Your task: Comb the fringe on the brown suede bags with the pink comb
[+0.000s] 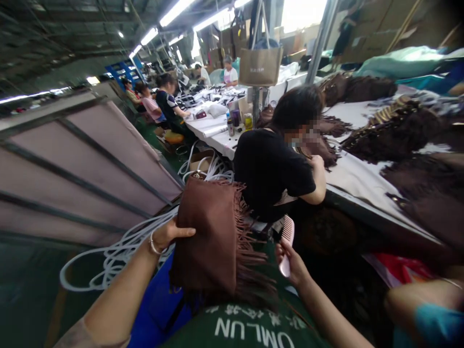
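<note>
In front of me, a brown fringed bag [210, 237] is held up by my left hand [174, 235], with the thumb on its near face and the other fingers hidden behind it. Its long fringe [248, 246] hangs loose along the right side and bottom. My right hand [293, 263] grips a pale pink comb [287, 241] by its lower end. The comb's teeth rise above my fingers, a little to the right of the fringe and apart from it. A green apron [232, 328] with white lettering covers my lap below the bag.
A co-worker in a black shirt [271, 169] sits just ahead at a long white table [348, 179] with piles of brown fringed pieces [402, 125]. White tubing [108, 270] coils on the floor at left, beside a pale framed panel [72, 169]. Another person's arm [420, 299] enters at lower right.
</note>
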A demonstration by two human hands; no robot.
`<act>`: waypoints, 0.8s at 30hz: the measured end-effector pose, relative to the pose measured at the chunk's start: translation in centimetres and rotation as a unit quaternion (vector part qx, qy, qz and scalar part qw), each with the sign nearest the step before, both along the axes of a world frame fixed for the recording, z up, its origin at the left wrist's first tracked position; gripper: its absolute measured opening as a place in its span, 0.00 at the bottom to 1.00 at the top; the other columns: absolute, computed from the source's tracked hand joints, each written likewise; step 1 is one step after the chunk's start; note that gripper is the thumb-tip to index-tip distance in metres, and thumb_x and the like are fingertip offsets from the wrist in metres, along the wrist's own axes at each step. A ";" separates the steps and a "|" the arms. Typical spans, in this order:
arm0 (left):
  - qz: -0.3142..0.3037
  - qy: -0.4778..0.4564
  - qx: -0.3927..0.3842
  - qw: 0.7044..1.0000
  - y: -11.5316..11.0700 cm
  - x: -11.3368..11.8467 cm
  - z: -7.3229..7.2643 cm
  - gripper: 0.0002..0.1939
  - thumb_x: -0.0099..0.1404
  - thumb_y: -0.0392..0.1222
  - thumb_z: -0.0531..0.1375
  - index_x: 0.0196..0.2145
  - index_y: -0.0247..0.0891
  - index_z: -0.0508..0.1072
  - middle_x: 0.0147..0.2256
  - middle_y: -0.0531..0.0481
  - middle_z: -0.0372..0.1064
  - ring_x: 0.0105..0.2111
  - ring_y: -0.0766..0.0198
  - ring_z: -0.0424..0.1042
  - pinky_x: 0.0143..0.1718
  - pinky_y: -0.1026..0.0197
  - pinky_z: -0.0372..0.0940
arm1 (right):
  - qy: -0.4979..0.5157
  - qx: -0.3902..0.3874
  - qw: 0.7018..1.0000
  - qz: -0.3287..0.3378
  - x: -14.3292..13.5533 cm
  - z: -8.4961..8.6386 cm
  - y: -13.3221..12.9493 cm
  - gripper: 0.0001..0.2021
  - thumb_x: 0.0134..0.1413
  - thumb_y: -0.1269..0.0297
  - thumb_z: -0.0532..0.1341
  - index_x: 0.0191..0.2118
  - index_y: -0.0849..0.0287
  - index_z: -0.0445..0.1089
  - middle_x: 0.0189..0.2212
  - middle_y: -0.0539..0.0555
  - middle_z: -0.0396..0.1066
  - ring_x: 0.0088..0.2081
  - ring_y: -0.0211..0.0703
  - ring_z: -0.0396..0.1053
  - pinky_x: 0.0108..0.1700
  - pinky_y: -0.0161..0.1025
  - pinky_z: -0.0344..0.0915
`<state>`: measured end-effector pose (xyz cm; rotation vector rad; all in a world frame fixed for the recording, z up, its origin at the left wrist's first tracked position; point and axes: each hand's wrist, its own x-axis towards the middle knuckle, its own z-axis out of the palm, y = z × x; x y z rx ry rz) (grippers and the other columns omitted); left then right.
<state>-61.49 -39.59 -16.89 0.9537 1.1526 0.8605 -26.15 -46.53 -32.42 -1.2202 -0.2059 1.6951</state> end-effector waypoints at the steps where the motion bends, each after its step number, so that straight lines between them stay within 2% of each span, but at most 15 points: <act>1: 0.002 -0.007 -0.010 1.000 0.1 0.8 0.0 0.30 0.36 0.39 0.72 0.42 0.36 0.76 0.42 0.36 0.73 0.42 0.41 0.72 0.42 0.45 0.69 | 0.027 0.004 1.000 0.005 -0.6 0.5 0.5 0.06 0.56 0.62 0.57 0.37 0.57 0.66 0.30 0.50 0.72 0.27 0.32 0.71 0.24 0.25 0.66; 3: -0.006 -0.015 -0.027 1.000 0.5 2.7 -0.3 0.30 0.35 0.39 0.72 0.41 0.36 0.76 0.42 0.35 0.73 0.41 0.40 0.73 0.41 0.44 0.69 | 0.108 0.020 0.993 0.038 -1.7 1.7 1.4 0.10 0.57 0.62 0.56 0.44 0.56 0.65 0.37 0.52 0.74 0.32 0.34 0.73 0.27 0.27 0.68; 6: -0.032 0.006 -0.035 0.999 1.2 5.2 -0.9 0.30 0.35 0.40 0.72 0.41 0.36 0.76 0.43 0.35 0.73 0.41 0.41 0.72 0.42 0.45 0.69 | 0.232 0.051 0.968 0.085 -2.2 4.2 2.0 0.15 0.58 0.57 0.55 0.49 0.56 0.64 0.40 0.53 0.73 0.34 0.39 0.73 0.35 0.37 0.71; 8: -0.054 0.031 -0.045 0.997 1.6 6.5 -0.8 0.30 0.36 0.40 0.72 0.42 0.36 0.76 0.43 0.35 0.73 0.42 0.41 0.72 0.44 0.44 0.67 | 0.284 0.077 0.950 0.104 -1.3 5.8 1.9 0.18 0.57 0.57 0.56 0.52 0.54 0.62 0.45 0.54 0.71 0.40 0.43 0.72 0.41 0.43 0.71; 11: -0.081 0.049 -0.060 0.994 2.2 8.2 -0.1 0.32 0.37 0.40 0.72 0.44 0.35 0.74 0.44 0.35 0.72 0.45 0.40 0.71 0.47 0.42 0.65 | 0.324 0.109 0.933 0.112 1.4 7.0 1.4 0.19 0.54 0.65 0.60 0.52 0.54 0.62 0.46 0.53 0.70 0.44 0.44 0.71 0.41 0.40 0.71; 15: -0.109 0.064 -0.045 0.991 3.1 11.3 1.7 0.33 0.38 0.37 0.72 0.45 0.37 0.74 0.45 0.35 0.71 0.46 0.41 0.70 0.47 0.43 0.65 | 0.303 0.092 0.947 0.044 5.9 7.3 0.6 0.14 0.49 0.71 0.63 0.44 0.60 0.67 0.33 0.50 0.71 0.35 0.37 0.72 0.35 0.33 0.71; 19: -0.156 0.089 -0.012 0.984 4.9 15.6 4.1 0.29 0.38 0.37 0.72 0.43 0.37 0.76 0.43 0.35 0.73 0.45 0.40 0.71 0.45 0.44 0.66 | 0.309 0.119 0.941 -0.068 11.8 8.4 -1.7 0.14 0.46 0.72 0.65 0.42 0.59 0.68 0.28 0.46 0.67 0.28 0.29 0.67 0.28 0.25 0.67; 22: -0.234 0.107 0.031 0.966 6.8 19.5 6.3 0.26 0.42 0.40 0.71 0.42 0.36 0.76 0.41 0.36 0.74 0.45 0.41 0.71 0.45 0.44 0.65 | 0.280 0.151 0.935 -0.154 16.1 9.0 -4.1 0.16 0.43 0.70 0.68 0.41 0.57 0.68 0.26 0.44 0.65 0.24 0.26 0.62 0.22 0.23 0.61; 24: -0.317 0.135 0.072 0.936 7.9 22.6 7.6 0.22 0.46 0.43 0.69 0.41 0.36 0.76 0.39 0.38 0.75 0.43 0.44 0.72 0.44 0.47 0.67 | 0.191 0.141 0.957 -0.165 18.0 8.5 -5.4 0.18 0.41 0.66 0.69 0.41 0.57 0.69 0.26 0.45 0.66 0.23 0.28 0.63 0.21 0.25 0.61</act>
